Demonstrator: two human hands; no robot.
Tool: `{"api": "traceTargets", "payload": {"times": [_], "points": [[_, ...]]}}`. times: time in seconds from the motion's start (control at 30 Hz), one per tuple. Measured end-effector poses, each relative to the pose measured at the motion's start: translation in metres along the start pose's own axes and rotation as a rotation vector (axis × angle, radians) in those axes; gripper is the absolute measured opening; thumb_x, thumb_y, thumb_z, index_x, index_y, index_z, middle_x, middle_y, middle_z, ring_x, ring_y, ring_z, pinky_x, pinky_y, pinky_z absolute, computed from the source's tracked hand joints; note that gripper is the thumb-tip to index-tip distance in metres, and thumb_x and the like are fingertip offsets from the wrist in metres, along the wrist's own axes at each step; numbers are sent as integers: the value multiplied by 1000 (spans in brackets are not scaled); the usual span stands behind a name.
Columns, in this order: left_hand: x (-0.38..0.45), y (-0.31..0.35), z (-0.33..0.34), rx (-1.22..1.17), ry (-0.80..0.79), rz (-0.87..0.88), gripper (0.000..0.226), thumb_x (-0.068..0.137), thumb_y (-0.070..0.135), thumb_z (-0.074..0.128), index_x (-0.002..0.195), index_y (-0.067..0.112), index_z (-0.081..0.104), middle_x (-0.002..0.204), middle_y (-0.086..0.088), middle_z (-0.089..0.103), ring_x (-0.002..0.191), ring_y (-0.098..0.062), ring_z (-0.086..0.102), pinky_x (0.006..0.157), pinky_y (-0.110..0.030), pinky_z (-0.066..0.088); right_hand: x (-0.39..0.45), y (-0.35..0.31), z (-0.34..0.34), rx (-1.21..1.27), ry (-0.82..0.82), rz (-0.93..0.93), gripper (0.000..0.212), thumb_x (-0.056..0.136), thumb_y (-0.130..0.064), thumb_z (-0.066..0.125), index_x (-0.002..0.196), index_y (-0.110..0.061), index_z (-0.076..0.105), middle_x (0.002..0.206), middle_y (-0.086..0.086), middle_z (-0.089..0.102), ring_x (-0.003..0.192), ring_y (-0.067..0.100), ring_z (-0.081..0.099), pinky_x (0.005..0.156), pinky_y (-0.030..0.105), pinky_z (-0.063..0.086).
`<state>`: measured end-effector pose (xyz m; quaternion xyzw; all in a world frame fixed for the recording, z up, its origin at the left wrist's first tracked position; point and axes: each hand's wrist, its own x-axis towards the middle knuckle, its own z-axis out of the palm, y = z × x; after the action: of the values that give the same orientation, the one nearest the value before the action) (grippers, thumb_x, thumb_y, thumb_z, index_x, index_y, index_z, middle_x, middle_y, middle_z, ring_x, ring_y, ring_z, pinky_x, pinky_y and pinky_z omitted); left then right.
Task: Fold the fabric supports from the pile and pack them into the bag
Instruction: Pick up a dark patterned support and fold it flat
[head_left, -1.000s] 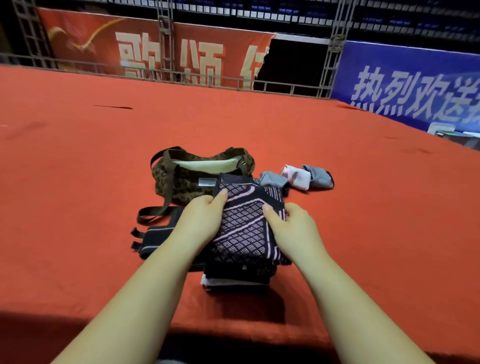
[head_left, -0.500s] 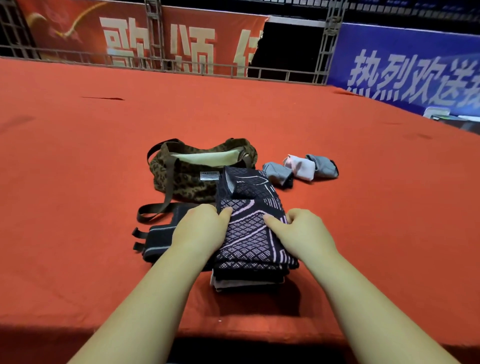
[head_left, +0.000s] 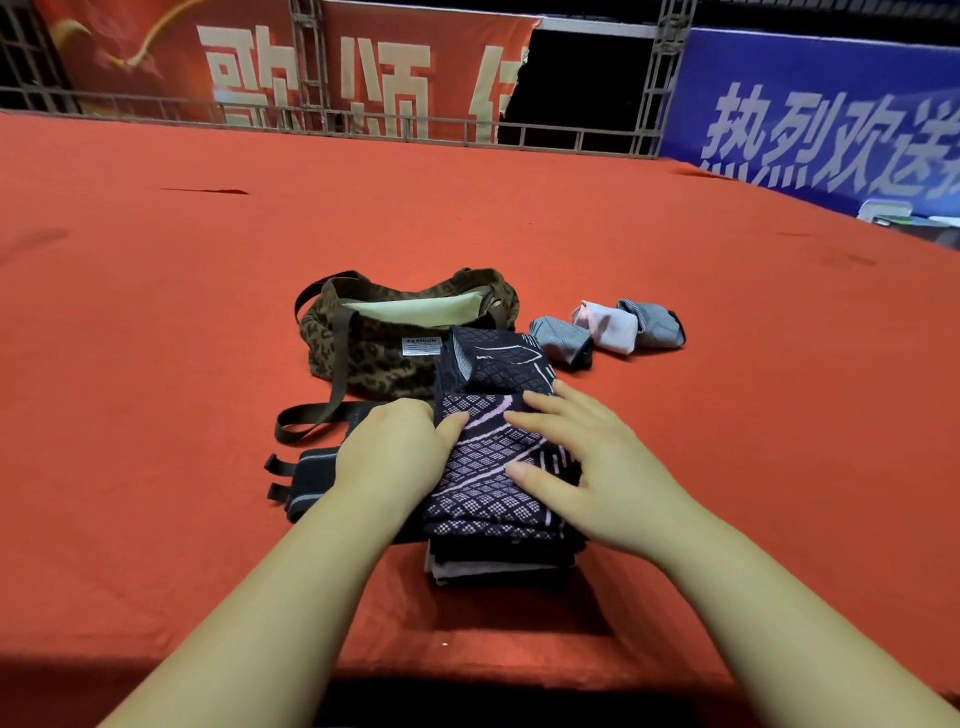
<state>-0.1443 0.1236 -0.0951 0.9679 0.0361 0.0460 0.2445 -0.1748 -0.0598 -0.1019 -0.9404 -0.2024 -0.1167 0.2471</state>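
Left hand (head_left: 395, 452) grip curls on patterned support (head_left: 488, 467) edge, right hand (head_left: 587, 467) flat, pressing beside it; soft, light, floppy knit, likely best pinched at the fold.

Light was even and fairly bright on the red table (head_left: 156, 364), coming from above. Soft shadow fell just in front of the pile (head_left: 498, 561); dark band along near edge. Wide-angle bend at frame edges; banners (head_left: 831, 130) in bkgd slightly soft. No glare.
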Motion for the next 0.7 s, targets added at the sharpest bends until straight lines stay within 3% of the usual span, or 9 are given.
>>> {"api": "traceTargets", "payload": {"times": [0.1, 0.2, 0.3, 0.4, 0.5, 0.6, 0.7], "points": [[-2, 1, -2, 30, -1, 11, 46, 93, 54, 45, 63, 19, 45, 85, -6, 62, 80, -26, 51, 66, -31, 37, -1, 1, 4, -61, -139, 32, 66, 80, -64, 37, 141, -37, 38, 155, -14, 20, 145, 4, 2, 119, 30, 0], [-11, 7, -11, 119, 127, 68, 34, 92, 52, 48, 89, 18, 51, 100, -3, 61, 95, -26, 56, 70, -32, 36, -3, 2, 8, -82, -171, 42, 57, 92, -56, 43, 144, -37, 32, 156, -15, 13, 144, 3, -4, 118, 29, -4], [-20, 12, -20, 227, 256, 371, 35, 94, 43, 44, 120, 21, 49, 121, 0, 55, 114, -23, 51, 89, -36, 40, -3, 2, 10, -103, -186, 44, 62, 89, -61, 35, 145, -36, 30, 157, -15, 11, 144, 2, -6, 115, 26, -7], [-24, 11, -13, 382, -5, 614, 52, 99, 39, 31, 146, 16, 29, 154, -3, 27, 142, -18, 23, 113, -32, 21, -4, 3, 11, -124, -206, 43, 67, 85, -63, 28, 146, -36, 28, 157, -16, 9, 137, -5, -11, 112, 24, -8], [-24, -1, -3, 435, -267, 534, 59, 103, 40, 24, 152, 15, 4, 160, -1, -4, 147, -13, -3, 117, -27, 2, -6, 5, 13, -129, -224, 41, 71, 80, -64, 21, 146, -38, 24, 157, -17, 5, 133, -8, -14, 113, 24, -9], [-24, -7, -2, 385, -351, 513, 61, 102, 42, 22, 152, 16, -2, 159, 1, -12, 146, -10, -10, 116, -25, -3, -9, 6, 16, -134, -248, 35, 69, 83, -65, 21, 147, -39, 21, 157, -17, 3, 135, -7, -14, 115, 26, -9], [-25, -4, -10, 441, -333, 509, 65, 100, 47, 26, 152, 17, 3, 160, 0, -6, 147, -12, -4, 118, -28, 3, -6, 3, 9, -88, -212, 20, 73, 81, -71, 29, 146, -37, 26, 158, -13, 9, 141, -3, -5, 117, 28, -6]]}}
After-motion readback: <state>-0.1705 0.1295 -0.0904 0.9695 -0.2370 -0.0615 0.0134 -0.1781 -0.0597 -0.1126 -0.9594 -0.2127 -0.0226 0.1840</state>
